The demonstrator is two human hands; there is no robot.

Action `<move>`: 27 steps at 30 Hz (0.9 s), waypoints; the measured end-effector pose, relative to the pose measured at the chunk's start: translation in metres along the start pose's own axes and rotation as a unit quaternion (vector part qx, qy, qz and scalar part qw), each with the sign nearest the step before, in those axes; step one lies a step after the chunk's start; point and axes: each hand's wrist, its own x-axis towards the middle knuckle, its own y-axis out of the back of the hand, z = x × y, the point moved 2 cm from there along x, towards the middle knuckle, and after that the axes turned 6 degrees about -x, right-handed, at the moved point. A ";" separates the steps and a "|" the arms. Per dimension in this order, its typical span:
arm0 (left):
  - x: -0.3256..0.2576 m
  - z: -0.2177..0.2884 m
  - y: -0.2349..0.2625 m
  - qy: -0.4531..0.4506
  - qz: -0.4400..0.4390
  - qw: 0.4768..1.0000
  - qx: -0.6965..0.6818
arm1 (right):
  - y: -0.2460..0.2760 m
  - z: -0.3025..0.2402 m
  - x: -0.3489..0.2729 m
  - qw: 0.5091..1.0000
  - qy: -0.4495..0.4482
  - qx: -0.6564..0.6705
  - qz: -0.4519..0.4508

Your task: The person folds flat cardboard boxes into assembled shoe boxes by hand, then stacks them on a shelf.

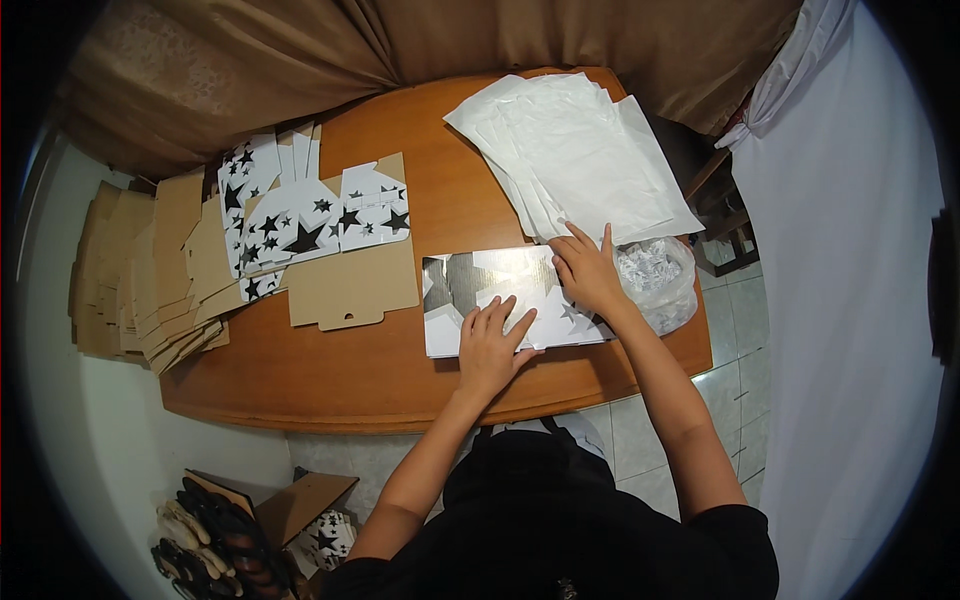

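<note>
Left hand and right hand rest splayed and apart on the star-printed carton, which uneven pressure could crease.

Star-print box, flat and rectangular, is observed lying on its broad face on the wooden table, near the near edge and right of centre. Its long sides are set left to right, with only a slight tilt. The upper face is printed in white with large dark and grey star shapes; a grey-silver glare is noted across the far half. The top panel is laid down; whether it is fastened cannot be determined.
</note>
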 end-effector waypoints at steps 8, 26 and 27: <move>0.001 -0.038 0.033 -0.022 -0.025 0.997 0.066 | 0.012 -0.011 -0.024 0.998 -0.038 -0.051 -0.020; -0.118 -0.053 0.056 0.004 -0.142 0.988 -0.060 | 0.006 -0.095 -0.159 0.982 -0.179 0.063 0.023; -0.118 -0.053 0.060 0.000 -0.140 0.988 -0.058 | 0.014 -0.103 -0.152 0.973 -0.194 0.115 0.048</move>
